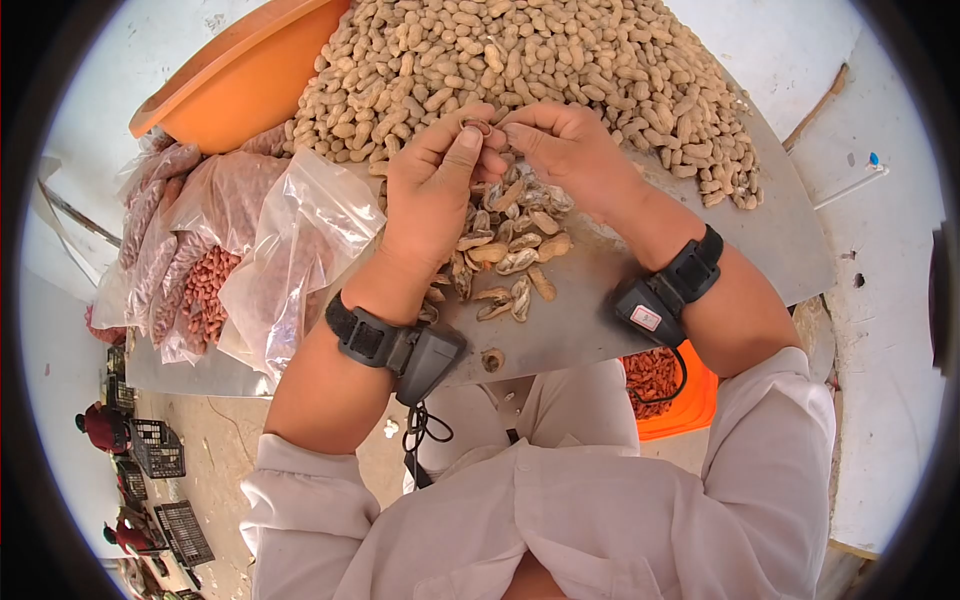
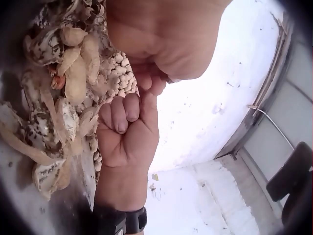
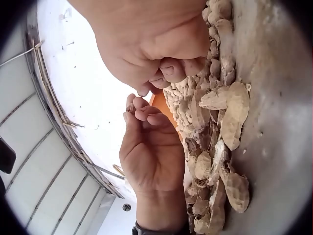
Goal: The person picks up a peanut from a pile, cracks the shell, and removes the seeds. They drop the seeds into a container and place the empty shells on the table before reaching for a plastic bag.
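Observation:
My left hand (image 1: 430, 190) pinches a small brown peanut (image 1: 478, 127) between thumb and fingertips, over the front edge of the big peanut pile (image 1: 520, 60). Close beside it, my right hand (image 1: 575, 160) has its thumb and forefinger brought together at the peanut's right side. Its other fingers (image 2: 119, 115) curl inward in the left wrist view. I cannot tell whether the right fingertips hold a piece of it. Beneath both hands lies a heap of cracked, empty peanut shells (image 1: 515, 260) on the grey metal table (image 1: 580, 310).
Clear plastic bags (image 1: 225, 195) of shelled peanuts (image 1: 210, 285) lie on the left, below a tilted orange basin (image 1: 235, 85). An orange container (image 1: 690, 405) with reddish kernels stands under the table's front edge. Black crates (image 1: 158, 448) and people (image 1: 103, 428) are at the far left.

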`<state>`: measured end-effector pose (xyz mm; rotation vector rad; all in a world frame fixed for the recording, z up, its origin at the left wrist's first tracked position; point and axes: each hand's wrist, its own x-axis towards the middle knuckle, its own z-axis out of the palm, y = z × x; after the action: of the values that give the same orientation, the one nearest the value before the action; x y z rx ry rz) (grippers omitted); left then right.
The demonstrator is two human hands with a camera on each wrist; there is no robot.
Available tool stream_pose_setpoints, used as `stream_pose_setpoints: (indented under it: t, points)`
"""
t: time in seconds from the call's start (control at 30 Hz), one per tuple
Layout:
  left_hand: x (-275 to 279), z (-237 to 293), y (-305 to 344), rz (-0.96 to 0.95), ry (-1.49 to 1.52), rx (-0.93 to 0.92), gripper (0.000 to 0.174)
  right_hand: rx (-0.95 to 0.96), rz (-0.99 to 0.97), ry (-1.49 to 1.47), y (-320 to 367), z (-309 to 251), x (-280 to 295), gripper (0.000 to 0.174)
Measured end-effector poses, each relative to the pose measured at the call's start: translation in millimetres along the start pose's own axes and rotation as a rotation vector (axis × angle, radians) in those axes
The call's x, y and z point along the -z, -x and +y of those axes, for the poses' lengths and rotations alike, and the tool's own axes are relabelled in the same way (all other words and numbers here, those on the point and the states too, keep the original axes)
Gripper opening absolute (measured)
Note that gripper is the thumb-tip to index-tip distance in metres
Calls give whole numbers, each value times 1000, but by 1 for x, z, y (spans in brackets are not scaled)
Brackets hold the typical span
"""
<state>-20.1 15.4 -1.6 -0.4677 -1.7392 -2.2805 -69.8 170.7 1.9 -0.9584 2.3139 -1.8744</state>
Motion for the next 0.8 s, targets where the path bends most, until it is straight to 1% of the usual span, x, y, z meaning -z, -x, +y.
stream_pose_setpoints:
  t: [0.03,0.13,0.2,0.23,0.3,0.4,0.5,0.6,0.63,0.7,0.8]
  points:
    - [0,0,0,3,-40,-28,24,-77,-32,-141,1,-1,1,30]
    - [-3,6,3,53,-373,-102,24,-283,-109,-564,5,-6,3,31]
    - [1,3,0,6,-642,-330,26,-390,-132,-847,6,-5,-3,33]
    - [2,2,-1,-18,-776,-446,27,-402,-128,-868,7,-6,-4,34]
    - [2,1,-2,-46,-753,-415,28,-425,-121,-911,7,-8,-5,35]
    - [0,3,-1,-65,-753,-395,28,-472,-76,-912,8,-9,-6,35]
    - [0,5,-1,-71,-734,-368,27,-480,-102,-959,7,-7,-5,31]
    - [0,6,0,-48,-692,-288,24,-375,-54,-913,2,3,-2,22]
    - [0,7,0,-36,-677,-253,22,-336,-43,-868,-1,3,4,19]
    - [3,10,1,-23,-701,-257,19,-259,-23,-776,-5,0,24,13]
    - [7,9,1,-21,-735,-274,18,-151,19,-417,-11,3,62,18]
